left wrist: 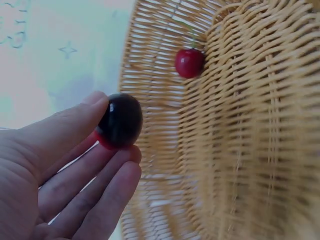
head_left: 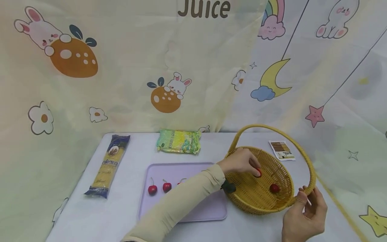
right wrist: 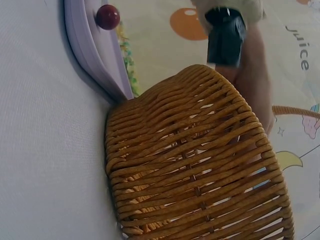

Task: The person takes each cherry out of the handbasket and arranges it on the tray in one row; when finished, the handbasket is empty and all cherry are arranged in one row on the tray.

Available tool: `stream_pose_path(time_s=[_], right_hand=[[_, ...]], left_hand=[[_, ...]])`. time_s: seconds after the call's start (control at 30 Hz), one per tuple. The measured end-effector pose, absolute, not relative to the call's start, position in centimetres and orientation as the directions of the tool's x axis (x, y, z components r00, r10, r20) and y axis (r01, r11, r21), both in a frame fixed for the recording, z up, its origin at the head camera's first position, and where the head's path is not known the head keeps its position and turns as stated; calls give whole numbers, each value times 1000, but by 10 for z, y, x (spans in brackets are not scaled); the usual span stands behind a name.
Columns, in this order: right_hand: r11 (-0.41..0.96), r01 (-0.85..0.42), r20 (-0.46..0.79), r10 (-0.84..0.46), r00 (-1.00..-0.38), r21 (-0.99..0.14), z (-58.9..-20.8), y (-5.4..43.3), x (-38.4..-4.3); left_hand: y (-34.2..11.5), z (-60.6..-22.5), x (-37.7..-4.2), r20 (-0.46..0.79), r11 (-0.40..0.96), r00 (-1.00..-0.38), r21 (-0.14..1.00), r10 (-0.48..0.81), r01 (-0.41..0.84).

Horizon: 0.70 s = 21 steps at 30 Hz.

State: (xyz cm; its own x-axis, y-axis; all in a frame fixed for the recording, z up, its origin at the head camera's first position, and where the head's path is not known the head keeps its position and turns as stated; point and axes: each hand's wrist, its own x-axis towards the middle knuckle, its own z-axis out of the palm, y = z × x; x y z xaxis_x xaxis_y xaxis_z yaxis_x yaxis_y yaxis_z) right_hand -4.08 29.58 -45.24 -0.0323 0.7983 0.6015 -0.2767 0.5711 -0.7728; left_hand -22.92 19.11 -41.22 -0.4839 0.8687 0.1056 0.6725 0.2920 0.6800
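Note:
Above the inside of a yellow wicker basket, my left hand pinches a red cherry between thumb and fingers. In the left wrist view that held cherry looks dark, nearly black, with red at its lower edge. Another cherry with a green stem lies in the basket, against its woven side. At the basket's right, my right hand grips the lower end of the arched handle. The right wrist view shows the woven outer wall close up, without the right hand.
Left of the basket lies a lilac tray with cherries in a row, partly covered by my left sleeve. A pasta packet is at far left, a green-yellow packet behind the tray, a small sachet behind the basket.

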Motion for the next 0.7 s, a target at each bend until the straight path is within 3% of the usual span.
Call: stream_pose_path(time_s=[0.2, 0.47, 0.7], right_hand=[[577, -167, 593, 802, -68, -799, -457, 298, -39], [489, -147, 503, 860, -83, -860, -450, 297, -38], [473, -110, 484, 869, -105, -874, -443, 288, -35]], left_hand=[[141, -401, -227, 184, 272, -522, 686, 833, 675], [79, -408, -221, 210, 247, -554, 731, 805, 636], [39, -423, -221, 217, 267, -626, 766, 749, 585]])
